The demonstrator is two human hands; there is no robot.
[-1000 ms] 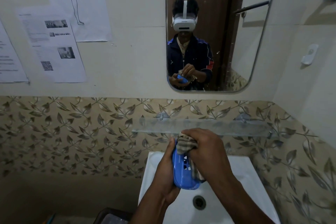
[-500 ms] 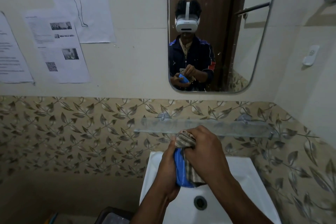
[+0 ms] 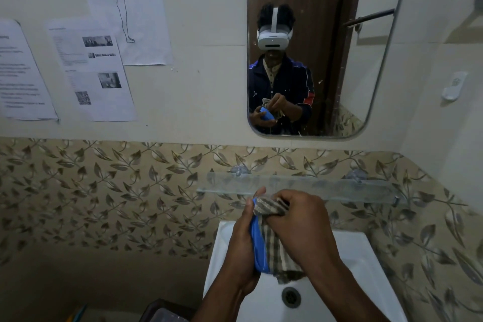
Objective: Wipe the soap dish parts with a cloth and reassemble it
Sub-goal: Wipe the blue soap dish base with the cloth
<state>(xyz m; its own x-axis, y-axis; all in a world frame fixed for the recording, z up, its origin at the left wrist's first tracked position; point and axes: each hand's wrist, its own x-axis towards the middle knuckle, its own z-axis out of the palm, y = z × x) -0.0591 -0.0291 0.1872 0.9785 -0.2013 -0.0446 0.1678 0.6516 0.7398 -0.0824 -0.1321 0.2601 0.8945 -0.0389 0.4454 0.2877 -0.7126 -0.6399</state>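
Observation:
A blue plastic soap dish part [image 3: 257,246] stands on edge over the sink, cupped from the left by my left hand [image 3: 241,246]. A checked beige cloth [image 3: 277,251] lies pressed against its inner face, and my right hand [image 3: 300,227] grips the cloth from the right, bunching its top end. Most of the blue part is hidden between cloth and palm. The mirror shows the same hold from the front.
A white sink [image 3: 366,251] with a metal drain [image 3: 291,297] lies below my hands. A glass shelf [image 3: 326,185] runs along the leaf-patterned tiles just behind them. A mirror [image 3: 366,60] hangs above, papers [image 3: 91,70] to its left. A dark bin [image 3: 162,314] sits at lower left.
The blue part has turned more edge-on, so less of its face shows. My right hand slid the cloth down over it, and the cloth's tail now hangs lower toward the drain.

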